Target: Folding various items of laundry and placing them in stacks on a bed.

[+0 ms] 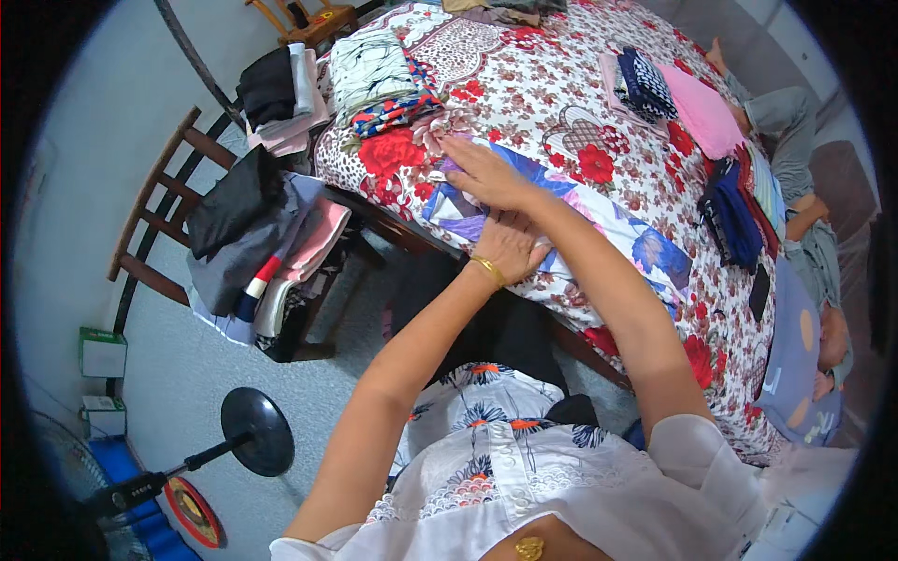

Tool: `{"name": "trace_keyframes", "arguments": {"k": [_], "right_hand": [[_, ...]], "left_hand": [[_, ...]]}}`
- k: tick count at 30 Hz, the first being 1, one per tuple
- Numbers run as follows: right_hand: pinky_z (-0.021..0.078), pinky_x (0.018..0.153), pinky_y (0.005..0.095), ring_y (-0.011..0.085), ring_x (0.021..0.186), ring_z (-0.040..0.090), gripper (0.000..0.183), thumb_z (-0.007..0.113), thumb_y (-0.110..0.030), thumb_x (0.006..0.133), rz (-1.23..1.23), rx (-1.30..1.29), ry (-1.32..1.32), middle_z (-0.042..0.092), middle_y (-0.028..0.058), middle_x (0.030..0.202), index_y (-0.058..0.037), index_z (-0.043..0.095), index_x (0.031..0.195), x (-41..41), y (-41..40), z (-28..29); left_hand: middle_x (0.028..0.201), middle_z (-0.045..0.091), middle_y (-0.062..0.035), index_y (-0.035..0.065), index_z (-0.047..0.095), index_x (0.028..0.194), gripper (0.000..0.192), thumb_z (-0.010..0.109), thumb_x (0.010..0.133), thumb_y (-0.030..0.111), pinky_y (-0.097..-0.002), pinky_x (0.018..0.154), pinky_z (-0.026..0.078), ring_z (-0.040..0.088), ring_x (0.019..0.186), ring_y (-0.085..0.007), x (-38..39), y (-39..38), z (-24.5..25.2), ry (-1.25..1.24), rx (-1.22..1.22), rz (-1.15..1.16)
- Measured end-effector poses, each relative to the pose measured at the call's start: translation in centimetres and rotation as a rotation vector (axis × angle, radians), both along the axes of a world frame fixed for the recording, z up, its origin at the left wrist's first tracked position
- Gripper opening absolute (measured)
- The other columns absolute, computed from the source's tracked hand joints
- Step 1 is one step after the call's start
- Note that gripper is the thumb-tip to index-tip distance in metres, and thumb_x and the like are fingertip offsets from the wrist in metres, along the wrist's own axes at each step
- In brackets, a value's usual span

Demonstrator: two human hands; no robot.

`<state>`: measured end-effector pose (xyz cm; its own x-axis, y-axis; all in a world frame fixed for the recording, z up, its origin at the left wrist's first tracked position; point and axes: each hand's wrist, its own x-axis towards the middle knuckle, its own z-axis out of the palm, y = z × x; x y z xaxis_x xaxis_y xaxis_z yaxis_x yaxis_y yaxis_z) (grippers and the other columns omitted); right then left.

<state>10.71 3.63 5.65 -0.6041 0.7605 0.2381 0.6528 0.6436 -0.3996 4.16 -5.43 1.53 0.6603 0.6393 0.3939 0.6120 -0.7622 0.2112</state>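
A white cloth with blue and purple flower print lies in a long flattened strip along the near edge of the bed. My right hand rests palm down on its left end, fingers stretched out. Just below it, my left hand, with a gold bangle at the wrist, presses on the same cloth, thumb spread to the side. The right wrist passes close over the left fingers and hides part of the cloth. Neither hand appears to grasp the fabric.
Folded clothes sit on the floral bedsheet; others fill a wooden chair. At right are a pink cloth, dark blue clothes, a phone-like dark object and a person lying down. A pedestal fan stands lower left.
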Motion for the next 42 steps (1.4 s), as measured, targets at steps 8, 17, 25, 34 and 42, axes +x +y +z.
{"name": "trace_keyframes", "arguments": {"k": [8,17,25,34,42], "right_hand": [[0.0118,0.105,0.0462,0.0271,0.131,0.015,0.068,0.036,-0.051,0.085,-0.065,-0.028,-0.279,0.021,0.0127,0.141,-0.0078,0.023,0.135,0.0,0.5,-1.4],[0.0180,0.104,0.0411,0.0329,0.129,0.020,0.063,0.044,-0.037,0.085,-0.360,0.046,0.044,0.025,0.0203,0.137,0.0028,0.026,0.131,4.8,-1.6,-1.8],[0.0172,0.104,0.0439,0.0300,0.129,0.019,0.066,0.045,-0.038,0.085,-0.745,-0.006,-0.202,0.021,0.0186,0.139,0.0033,0.025,0.131,9.0,-10.4,-2.7],[0.0098,0.106,0.0442,0.0264,0.132,0.012,0.075,0.040,-0.051,0.083,-1.078,-0.142,-0.242,0.016,0.0157,0.142,0.0000,0.021,0.134,16.8,-15.9,-2.4],[0.0125,0.104,0.0463,0.0292,0.130,0.016,0.069,0.037,-0.048,0.085,-1.239,-0.206,-0.214,0.019,0.0180,0.140,0.0011,0.025,0.132,23.0,-22.1,-3.5]], "left_hand": [[0.110,0.051,-0.0132,0.0073,0.053,0.110,0.044,0.040,0.082,0.039,-0.0459,0.091,0.027,0.043,0.107,-0.0272,0.1,-0.4,0.6,0.042,-0.073,0.029],[0.107,0.055,-0.0146,0.0054,0.060,0.097,0.031,0.052,0.078,0.028,-0.0465,0.087,0.033,0.049,0.100,-0.0321,-0.9,2.6,2.4,-0.148,0.013,-0.158],[0.129,0.040,-0.0128,0.0148,0.045,0.123,0.047,0.045,0.083,0.041,-0.0481,0.094,0.032,0.037,0.119,-0.0281,0.2,7.1,2.4,0.085,0.074,0.161],[0.141,0.023,-0.0077,0.0196,0.032,0.133,0.058,0.030,0.085,0.052,-0.0518,0.102,0.015,0.018,0.131,-0.0251,0.6,7.2,1.8,0.352,-0.049,0.183],[0.141,0.023,-0.0091,0.0192,0.031,0.133,0.057,0.031,0.086,0.051,-0.0523,0.102,0.015,0.017,0.131,-0.0264,0.7,6.8,2.8,0.396,-0.087,0.191]]}}
